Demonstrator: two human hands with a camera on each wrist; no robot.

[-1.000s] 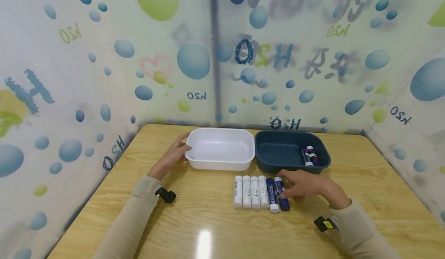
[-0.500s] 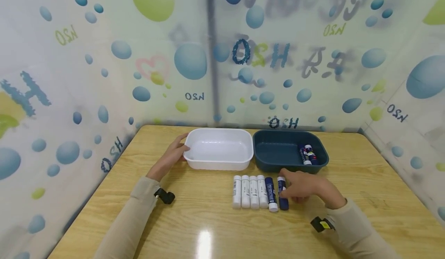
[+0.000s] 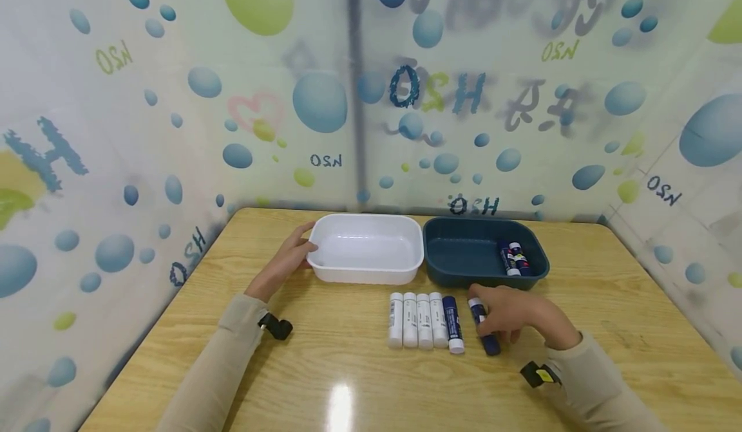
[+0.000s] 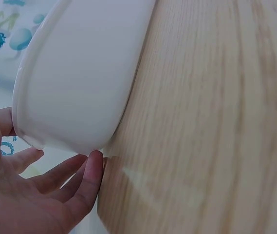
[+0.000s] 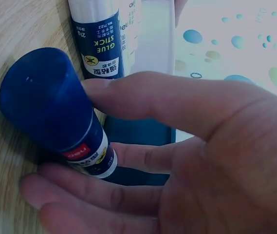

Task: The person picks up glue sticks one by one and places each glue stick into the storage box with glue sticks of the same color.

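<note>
My right hand [image 3: 505,311] holds a dark blue glue stick [image 3: 484,327] on the table, thumb on one side and fingers on the other. In the right wrist view the glue stick's blue end [image 5: 41,97] faces the camera. Left of it lies a row: another blue glue stick [image 3: 453,326] with a white cap, then several white sticks [image 3: 425,320]. My left hand [image 3: 292,252] grips the left end of a white plastic bin [image 3: 365,276], thumb at the rim; in the left wrist view its fingertips [image 4: 95,158] touch the outer wall.
A dark teal bin [image 3: 464,281] stands against the white bin's right side, with blue glue sticks [image 3: 516,259] lying at its right end. Behind the wooden table [image 3: 301,367] rises a patterned wall covering [image 3: 278,181].
My right hand has drawn the end blue glue stick rightward, away from the row, and it now lies slanted. The left hand stays at the white bin.
</note>
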